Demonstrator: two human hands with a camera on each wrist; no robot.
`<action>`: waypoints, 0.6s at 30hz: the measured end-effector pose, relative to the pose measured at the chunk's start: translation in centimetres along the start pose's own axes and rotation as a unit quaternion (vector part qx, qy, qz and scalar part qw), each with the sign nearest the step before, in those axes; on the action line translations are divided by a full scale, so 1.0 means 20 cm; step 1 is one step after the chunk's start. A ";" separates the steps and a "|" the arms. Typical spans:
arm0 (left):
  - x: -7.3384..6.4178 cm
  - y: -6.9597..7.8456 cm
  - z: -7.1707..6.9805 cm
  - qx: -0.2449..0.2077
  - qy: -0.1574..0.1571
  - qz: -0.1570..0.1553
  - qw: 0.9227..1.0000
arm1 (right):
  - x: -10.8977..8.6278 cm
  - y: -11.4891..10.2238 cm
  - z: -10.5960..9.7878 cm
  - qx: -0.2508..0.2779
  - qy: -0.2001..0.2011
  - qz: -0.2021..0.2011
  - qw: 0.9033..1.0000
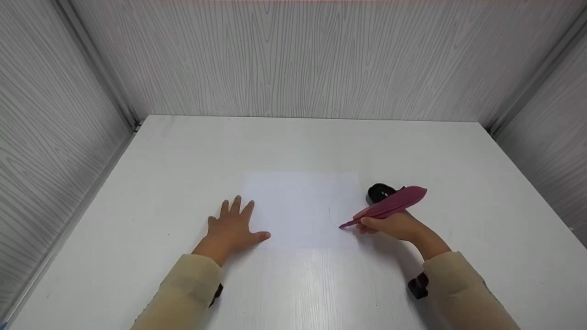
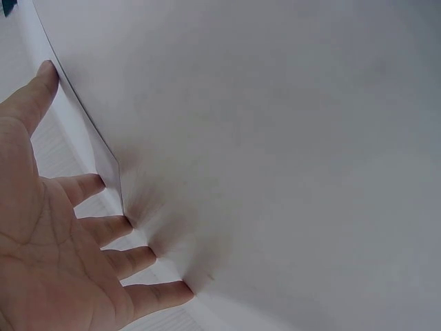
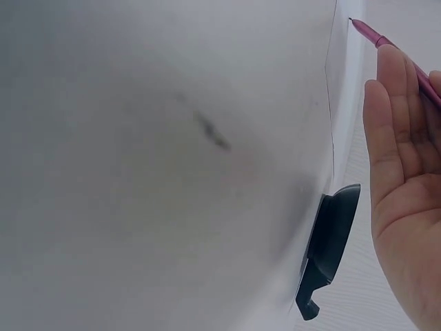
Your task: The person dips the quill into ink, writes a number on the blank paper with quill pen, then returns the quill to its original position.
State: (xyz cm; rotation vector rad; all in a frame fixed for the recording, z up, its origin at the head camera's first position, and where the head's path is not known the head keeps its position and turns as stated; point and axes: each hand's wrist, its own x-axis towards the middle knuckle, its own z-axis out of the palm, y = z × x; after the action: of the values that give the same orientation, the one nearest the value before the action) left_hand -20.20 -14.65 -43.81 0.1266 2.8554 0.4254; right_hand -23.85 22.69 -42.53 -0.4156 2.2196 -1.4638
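A white sheet of paper (image 1: 293, 208) lies flat on the white table. At its left edge my left hand (image 1: 233, 231) rests with fingers spread, the thumb on the paper; in the left wrist view the fingertips (image 2: 169, 293) press on the surface. My right hand (image 1: 390, 224) pinches a magenta feather-shaped pen (image 1: 400, 201), held tilted. The pen's tip meets the right part of the sheet, at the lower end of a thin curved line (image 1: 330, 211). Just beyond the right hand sits a black rounded object (image 1: 378, 192), partly hidden by the pen; its kind is unclear.
The white tabletop (image 1: 302, 142) is bounded by a grey wood-grain panel (image 1: 293, 59) at the back and similar panels on the left and right. Dark wrist devices (image 1: 418, 286) show at the beige sleeves (image 1: 458, 284).
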 end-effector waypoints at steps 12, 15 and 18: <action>0.00 0.00 0.00 -0.002 0.002 0.001 1.000 | -0.02 0.03 -0.04 -0.002 0.015 -0.008 1.000; 0.00 0.00 0.00 -0.002 0.000 0.001 1.000 | -0.02 0.04 -0.05 -0.001 0.013 -0.015 1.000; 0.00 0.00 0.00 -0.002 0.000 0.001 1.000 | -0.03 0.04 -0.06 0.001 0.016 -0.013 1.000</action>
State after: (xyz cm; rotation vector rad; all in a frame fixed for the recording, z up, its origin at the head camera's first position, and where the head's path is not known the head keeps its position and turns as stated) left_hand -20.27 -14.69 -43.93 0.1300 2.8537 0.4319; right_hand -23.95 24.17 -42.67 -0.4261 2.2447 -1.4965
